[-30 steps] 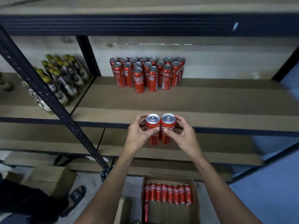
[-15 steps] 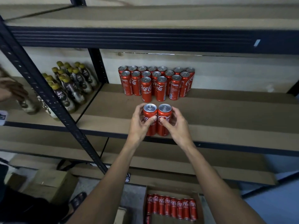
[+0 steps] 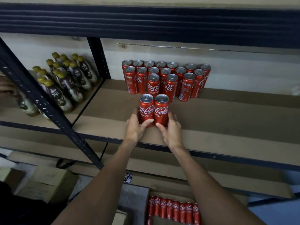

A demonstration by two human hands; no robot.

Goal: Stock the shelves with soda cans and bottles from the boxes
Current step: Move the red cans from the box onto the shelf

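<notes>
Two red cola cans stand side by side on the brown shelf board point(image 3: 227, 120), just in front of a block of several red cans point(image 3: 165, 78) at the back. My left hand point(image 3: 136, 127) grips the left can point(image 3: 146, 109) around its lower part. My right hand point(image 3: 172, 129) grips the right can point(image 3: 161, 110) the same way. On the floor below, an open cardboard box point(image 3: 162, 192) holds a row of several more red cans point(image 3: 173, 208).
Several bottles with yellow caps point(image 3: 65, 78) fill the shelf bay to the left, past a black upright post point(image 3: 99, 57) and a slanted black brace point(image 3: 48, 108). Closed cardboard boxes point(image 3: 48, 184) sit on the floor at left. Another person's hand point(image 3: 6, 86) shows at the far left.
Both hands carried the two cans up from shelf-edge height and forward onto the shelf board, close to the block of cans. The camera moved nearer the shelf.
</notes>
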